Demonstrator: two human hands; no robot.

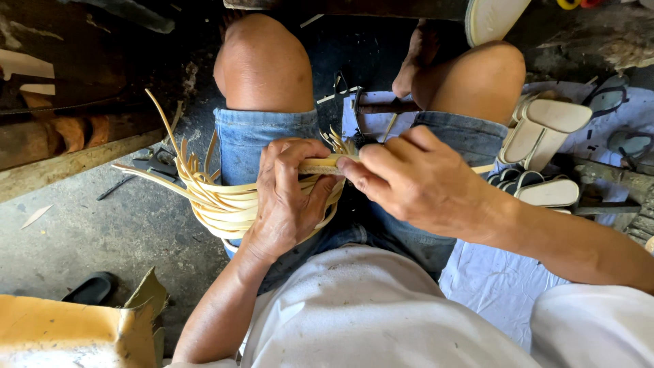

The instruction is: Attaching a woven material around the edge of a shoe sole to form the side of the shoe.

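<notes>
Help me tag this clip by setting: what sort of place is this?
Probably an informal craft workshop at floor level. The left hand and right hand work pale cane strips over the lap, above a bare concrete floor with scattered offcuts and stacked sandal soles.

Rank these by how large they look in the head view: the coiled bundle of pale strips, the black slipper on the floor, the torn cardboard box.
1. Bundle of pale strips, though nearness may enlarge it.
2. Cardboard box, cut off by the frame.
3. Black slipper, partly hidden.

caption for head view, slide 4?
Seated person's left hand grips a coil of pale strips while the right hand pinches one strip.
</notes>
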